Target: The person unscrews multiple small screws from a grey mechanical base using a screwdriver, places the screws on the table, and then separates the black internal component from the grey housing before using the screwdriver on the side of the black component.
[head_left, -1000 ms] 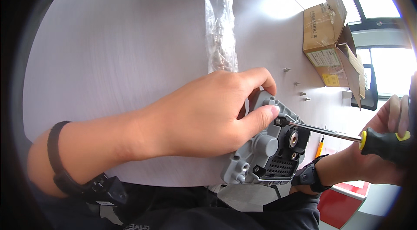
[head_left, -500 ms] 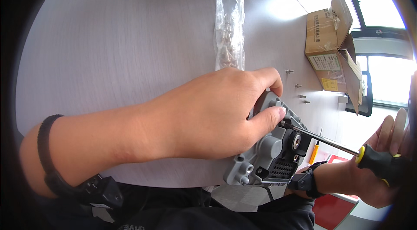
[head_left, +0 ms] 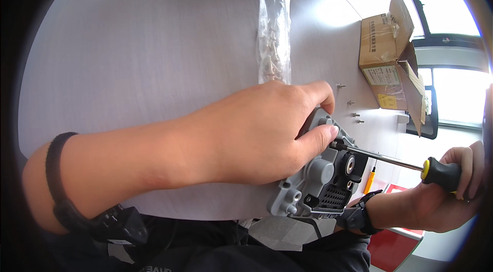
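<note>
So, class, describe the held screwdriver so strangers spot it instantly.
At the pale table, find the grey housing held by the left hand. The screwdriver reaches from it to the right hand. Unlike the slim orange tool below it in view, its handle is black with a yellow collar.

Your grey housing [head_left: 319, 172] sits tilted by the near edge of the table [head_left: 128, 56], its black panel turned to your right; the panel carries a round metal-ringed hole and a perforated grille, with a rounded boss beside it. Your screwdriver [head_left: 393, 160], steel-shafted with a yellow-collared black handle, slopes down rightward, its tip at the housing's upper part.
</note>
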A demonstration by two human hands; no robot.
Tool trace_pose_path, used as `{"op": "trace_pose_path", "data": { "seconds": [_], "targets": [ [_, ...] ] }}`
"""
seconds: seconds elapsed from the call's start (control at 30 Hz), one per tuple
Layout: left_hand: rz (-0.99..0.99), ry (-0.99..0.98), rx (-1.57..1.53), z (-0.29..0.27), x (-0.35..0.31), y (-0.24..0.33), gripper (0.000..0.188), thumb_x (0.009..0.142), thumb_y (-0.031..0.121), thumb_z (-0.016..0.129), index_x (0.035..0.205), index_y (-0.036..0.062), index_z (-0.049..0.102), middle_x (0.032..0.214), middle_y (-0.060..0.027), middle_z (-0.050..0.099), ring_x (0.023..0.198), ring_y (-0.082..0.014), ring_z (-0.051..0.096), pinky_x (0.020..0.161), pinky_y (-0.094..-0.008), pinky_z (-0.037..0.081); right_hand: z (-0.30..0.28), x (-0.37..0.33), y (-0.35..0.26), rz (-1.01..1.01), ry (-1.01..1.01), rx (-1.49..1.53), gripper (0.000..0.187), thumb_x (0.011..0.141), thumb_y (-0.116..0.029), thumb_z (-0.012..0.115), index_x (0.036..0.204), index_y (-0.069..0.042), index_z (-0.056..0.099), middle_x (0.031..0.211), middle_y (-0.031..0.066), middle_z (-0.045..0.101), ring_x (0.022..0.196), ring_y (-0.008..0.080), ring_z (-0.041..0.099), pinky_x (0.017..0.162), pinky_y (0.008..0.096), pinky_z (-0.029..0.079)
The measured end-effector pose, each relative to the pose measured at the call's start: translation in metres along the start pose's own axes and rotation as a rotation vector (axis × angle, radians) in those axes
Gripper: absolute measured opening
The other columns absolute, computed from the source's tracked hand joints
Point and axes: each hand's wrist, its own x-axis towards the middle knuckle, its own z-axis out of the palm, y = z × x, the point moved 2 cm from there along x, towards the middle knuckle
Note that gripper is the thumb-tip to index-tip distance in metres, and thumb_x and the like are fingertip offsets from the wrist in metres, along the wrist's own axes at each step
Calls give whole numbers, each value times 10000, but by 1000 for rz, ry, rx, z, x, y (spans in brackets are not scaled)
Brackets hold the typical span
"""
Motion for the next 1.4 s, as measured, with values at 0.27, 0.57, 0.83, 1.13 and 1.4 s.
{"op": "trace_pose_path", "data": {
  "seconds": [0.27, 0.57, 0.83, 1.13, 1.4],
  "targets": [
    [-40, -67, 8, 2, -6, 1, 340, 921, 224, 548, 1147, -5, 440, 567, -50, 523, 523, -143, 478, 526, -302, 360, -11, 25, -10, 355, -696, -3, 385, 968, -429, 380, 751, -117, 441, 705, -38, 454, 552, 85, 422, 422, 229, 342],
    [-20, -57, 26, 6, -4, 1, 329, 930, 195, 534, 1154, -20, 427, 547, -43, 485, 480, -145, 430, 506, -304, 336, -5, 20, -2, 277, -408, 99, 387, 968, -298, 297, 614, -140, 311, 638, -16, 416, 493, 99, 391, 408, 240, 325],
    [-67, -59, 35, 8, -11, 5, 328, 931, 174, 530, 1163, -31, 423, 566, -29, 476, 497, -122, 422, 511, -286, 329, 1, 40, 24, 226, -774, 533, 330, 944, -276, 219, 650, -138, 281, 680, 36, 426, 511, 159, 422, 415, 273, 334],
    [-69, -7, -34, 12, -15, 7, 321, 938, 164, 528, 1182, -16, 422, 643, -37, 523, 595, -91, 455, 574, -261, 370, -1, 31, 11, 185, -657, 236, 268, 931, -209, 203, 764, -147, 403, 633, 7, 465, 432, 98, 457, 351, 219, 398],
    [-35, -50, -10, 4, -2, 3, 333, 950, 190, 513, 1204, -10, 433, 807, -61, 608, 734, -93, 533, 677, -247, 431, 25, 27, 9, 118, -747, 298, 301, 944, -268, 246, 727, -157, 423, 577, -3, 485, 384, 70, 453, 350, 175, 400]
  ]
}}
